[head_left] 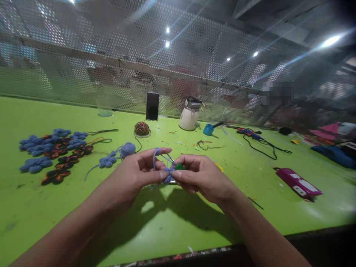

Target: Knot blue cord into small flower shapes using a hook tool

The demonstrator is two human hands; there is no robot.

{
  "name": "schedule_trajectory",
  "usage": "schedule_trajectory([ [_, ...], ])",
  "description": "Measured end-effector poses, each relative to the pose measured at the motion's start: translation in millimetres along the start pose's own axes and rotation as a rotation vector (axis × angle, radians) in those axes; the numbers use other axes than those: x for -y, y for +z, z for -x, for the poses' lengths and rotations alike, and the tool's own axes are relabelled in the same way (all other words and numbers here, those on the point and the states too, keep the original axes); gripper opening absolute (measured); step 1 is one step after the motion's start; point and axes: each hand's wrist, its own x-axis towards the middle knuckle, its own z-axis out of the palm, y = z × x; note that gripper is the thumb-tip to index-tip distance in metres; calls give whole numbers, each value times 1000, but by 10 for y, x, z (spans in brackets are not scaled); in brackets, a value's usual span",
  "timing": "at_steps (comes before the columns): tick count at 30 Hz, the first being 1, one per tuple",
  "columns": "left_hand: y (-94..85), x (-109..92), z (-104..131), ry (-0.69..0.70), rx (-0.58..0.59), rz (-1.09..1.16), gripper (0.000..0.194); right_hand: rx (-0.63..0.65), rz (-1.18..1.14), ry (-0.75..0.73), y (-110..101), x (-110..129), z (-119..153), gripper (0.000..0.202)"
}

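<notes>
Between my two hands is a small blue crocheted piece (167, 177), raised above the green table. My left hand (146, 168) pinches its left side with the thumb, and blue yarn (154, 159) loops around the outstretched index finger. My right hand (194, 172) is closed on a crochet hook (179, 167) with a green grip, its thin metal shaft meeting the yarn near the piece. A ball of blue yarn (128, 151) rests just beyond my left hand, beside a single blue crocheted flower (108, 160).
Several blue crocheted flowers (35, 164) and dark orange-black ones (55, 175) lie at left. Farther back are a multicoloured yarn ball (142, 128), a phone (152, 106), a cream bottle (189, 116) and a blue pot (208, 129). A magenta case (299, 182) and dark cords (264, 142) lie at right.
</notes>
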Motion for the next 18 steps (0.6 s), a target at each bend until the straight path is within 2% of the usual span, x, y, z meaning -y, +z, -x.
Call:
schedule_trajectory([
  [10,-20,5,11,37,-29,-16,51,18,48,-60,-51,-6,4,25],
  [18,-29,8,-11,41,-41,-30,51,-49,305,-194,-53,93,38,26],
])
